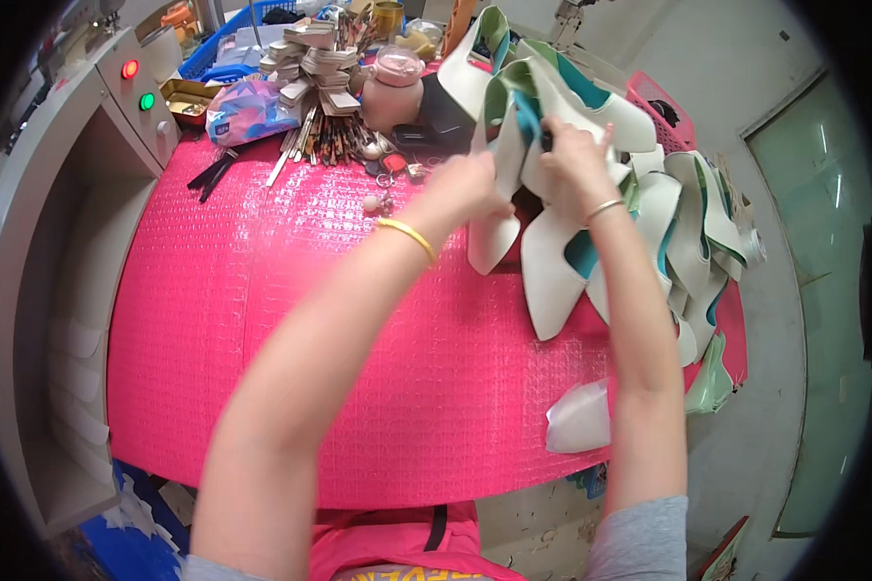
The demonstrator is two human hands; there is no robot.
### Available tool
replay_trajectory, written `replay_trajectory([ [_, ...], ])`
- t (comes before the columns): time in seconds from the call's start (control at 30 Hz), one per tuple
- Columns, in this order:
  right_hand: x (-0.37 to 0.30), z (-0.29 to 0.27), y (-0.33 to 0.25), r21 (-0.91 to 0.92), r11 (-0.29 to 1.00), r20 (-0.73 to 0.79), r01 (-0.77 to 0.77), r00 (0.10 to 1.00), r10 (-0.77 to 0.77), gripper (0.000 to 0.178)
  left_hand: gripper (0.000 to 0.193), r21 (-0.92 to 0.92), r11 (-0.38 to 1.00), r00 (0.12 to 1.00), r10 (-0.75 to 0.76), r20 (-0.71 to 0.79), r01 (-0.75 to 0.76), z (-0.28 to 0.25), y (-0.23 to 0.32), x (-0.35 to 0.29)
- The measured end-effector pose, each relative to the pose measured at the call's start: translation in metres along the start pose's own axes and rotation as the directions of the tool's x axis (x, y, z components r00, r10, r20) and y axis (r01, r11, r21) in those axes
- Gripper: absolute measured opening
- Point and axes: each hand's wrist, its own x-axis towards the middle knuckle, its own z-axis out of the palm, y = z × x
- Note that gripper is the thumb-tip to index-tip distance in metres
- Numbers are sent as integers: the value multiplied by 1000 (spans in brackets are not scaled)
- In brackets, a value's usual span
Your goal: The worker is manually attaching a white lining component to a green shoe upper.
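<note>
Head view, left hand point(473, 184) gripping white shoe point(492, 242), right hand point(576, 167) grip unclear, yellow lettering point(431, 575) below.

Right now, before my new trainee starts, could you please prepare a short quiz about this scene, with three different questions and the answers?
1. Choose one. What colour is the bracelet near the left hand?
A) blue
B) yellow
C) black

2. True or false: on the grey cabinet, the green light is above the red light.

3. Short answer: what kind of things, piled up, does the right hand touch?

Key:
1. B.
2. False. The red light is above the green light.
3. White shoes.
</note>
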Motion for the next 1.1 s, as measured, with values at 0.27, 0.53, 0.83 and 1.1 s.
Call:
replay_trajectory([
  [0.27,6,14,60,-52,999,122,0,993,6,41,43,-321,908,962,268,-55,-271,-94,-19,-83],
  [0.53,-32,-22,-22,567,690,-342,450,891,-299,59,25,508,860,853,230,-469,48,-5,-21,-89],
  [0.83,7,27,-8,42,956,-318,291,911,-263,53,24,-468,880,995,41,-94,-81,-57,-41,-92],
  [1.1,-21,9,-82,179,729,-340,661,737,-584,71,28,-812,577,995,96,-32,-82,-79,-58,-144],
])
